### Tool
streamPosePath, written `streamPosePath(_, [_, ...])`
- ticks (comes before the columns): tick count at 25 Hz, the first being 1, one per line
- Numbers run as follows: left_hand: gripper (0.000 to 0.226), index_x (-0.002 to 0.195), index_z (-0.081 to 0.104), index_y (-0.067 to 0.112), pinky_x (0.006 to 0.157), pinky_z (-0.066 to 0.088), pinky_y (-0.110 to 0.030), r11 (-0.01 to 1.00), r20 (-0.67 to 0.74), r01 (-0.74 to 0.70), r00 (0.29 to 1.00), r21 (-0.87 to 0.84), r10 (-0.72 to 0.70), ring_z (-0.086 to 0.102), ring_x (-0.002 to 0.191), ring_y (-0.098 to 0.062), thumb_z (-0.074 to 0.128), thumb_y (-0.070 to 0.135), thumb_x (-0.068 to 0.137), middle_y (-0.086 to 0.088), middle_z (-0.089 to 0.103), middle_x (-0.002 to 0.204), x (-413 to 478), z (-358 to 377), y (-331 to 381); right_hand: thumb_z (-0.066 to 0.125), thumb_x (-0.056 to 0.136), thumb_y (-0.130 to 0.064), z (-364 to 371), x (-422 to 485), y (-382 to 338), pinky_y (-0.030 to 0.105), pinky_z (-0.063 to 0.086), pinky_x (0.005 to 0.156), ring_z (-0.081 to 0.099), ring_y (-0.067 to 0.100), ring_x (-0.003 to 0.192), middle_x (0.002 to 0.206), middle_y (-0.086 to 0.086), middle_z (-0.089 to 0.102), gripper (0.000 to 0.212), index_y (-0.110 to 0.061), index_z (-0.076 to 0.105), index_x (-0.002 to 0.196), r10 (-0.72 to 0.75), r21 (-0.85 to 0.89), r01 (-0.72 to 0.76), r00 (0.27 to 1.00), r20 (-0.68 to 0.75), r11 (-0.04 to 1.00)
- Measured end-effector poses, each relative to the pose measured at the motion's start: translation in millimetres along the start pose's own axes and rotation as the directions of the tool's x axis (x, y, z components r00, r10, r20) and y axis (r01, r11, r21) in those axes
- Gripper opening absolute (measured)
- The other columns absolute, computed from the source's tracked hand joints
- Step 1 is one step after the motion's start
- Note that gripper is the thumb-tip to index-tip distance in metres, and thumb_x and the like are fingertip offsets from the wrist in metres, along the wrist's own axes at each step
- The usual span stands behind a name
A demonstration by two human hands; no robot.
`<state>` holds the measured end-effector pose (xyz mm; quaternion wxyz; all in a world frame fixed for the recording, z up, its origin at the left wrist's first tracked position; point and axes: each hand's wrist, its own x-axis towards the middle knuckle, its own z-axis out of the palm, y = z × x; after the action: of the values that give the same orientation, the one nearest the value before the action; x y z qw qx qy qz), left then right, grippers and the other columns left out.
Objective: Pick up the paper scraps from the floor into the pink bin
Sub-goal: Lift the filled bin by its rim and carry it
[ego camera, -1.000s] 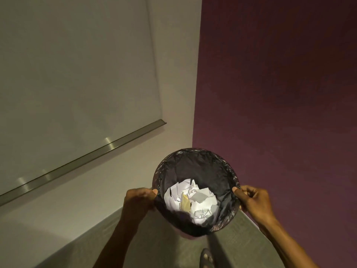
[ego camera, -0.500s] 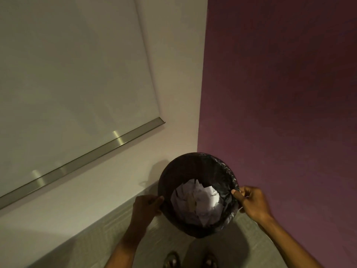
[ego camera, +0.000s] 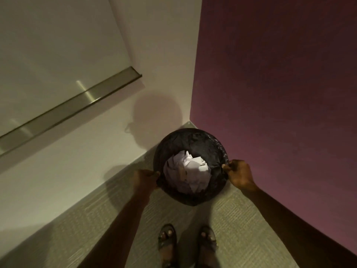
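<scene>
The bin is round and lined with a black plastic bag that hides its pink colour. It sits low in the room's corner, between a white wall and a purple wall. White crumpled paper scraps fill its bottom. My left hand grips the rim on the left side. My right hand pinches the rim and bag on the right side. No loose scraps show on the floor around it.
A grey carpet floor runs below. My two sandalled feet stand just behind the bin. A metal ledge under a whiteboard juts from the white wall at left. The purple wall is close on the right.
The bin has gone down and further into the corner with both hands on its rim. My feet have come into view below it.
</scene>
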<state>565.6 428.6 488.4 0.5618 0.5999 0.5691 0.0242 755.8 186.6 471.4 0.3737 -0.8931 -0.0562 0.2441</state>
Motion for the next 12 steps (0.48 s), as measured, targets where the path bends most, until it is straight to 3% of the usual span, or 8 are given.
streamPosePath(5, [0.024, 0.062, 0.061, 0.001, 0.061, 0.059, -0.042, 0.999, 0.013, -0.011, 1.000, 0.046, 0.010, 0.064, 0.049, -0.021, 0.070, 0.000, 0.085, -0.022, 0.065, 0.072, 89.0, 47.1, -54.1, 0.069, 0.082, -0.012, 64.4, 66.4, 62.4, 0.035, 0.039, 0.056, 0.044, 0.019, 0.053, 0.051, 0.010, 0.047, 0.033, 0.004, 0.057, 0.055, -0.122, -0.101, 0.118, 0.992, -0.032, 0.988])
streamPosePath(9, [0.030, 0.051, 0.061, 0.008, 0.068, 0.056, -0.064, 0.993, 0.009, -0.039, 0.999, 0.115, 0.038, 0.069, 0.070, -0.047, 0.076, 0.007, 0.077, -0.029, 0.068, 0.071, 151.5, 78.5, -92.6, 0.066, 0.086, -0.010, 112.6, 106.0, 99.7, 0.026, 0.026, 0.062, 0.050, 0.022, 0.065, 0.066, 0.019, 0.056, 0.026, 0.011, 0.066, 0.071, -0.081, -0.201, 0.071, 0.996, -0.043, 0.977])
streamPosePath(12, [0.029, 0.041, 0.059, 0.015, 0.063, 0.054, -0.066, 0.987, 0.034, -0.073, 0.997, 0.145, 0.069, 0.066, 0.063, -0.045, 0.074, 0.018, 0.066, -0.006, 0.061, 0.047, 190.1, 96.1, -114.5, 0.064, 0.090, -0.014, 133.7, 129.0, 118.5, 0.023, 0.017, 0.059, 0.062, 0.035, 0.080, 0.086, 0.030, 0.065, 0.028, 0.013, 0.067, 0.082, -0.056, -0.280, 0.035, 0.996, -0.065, 0.959])
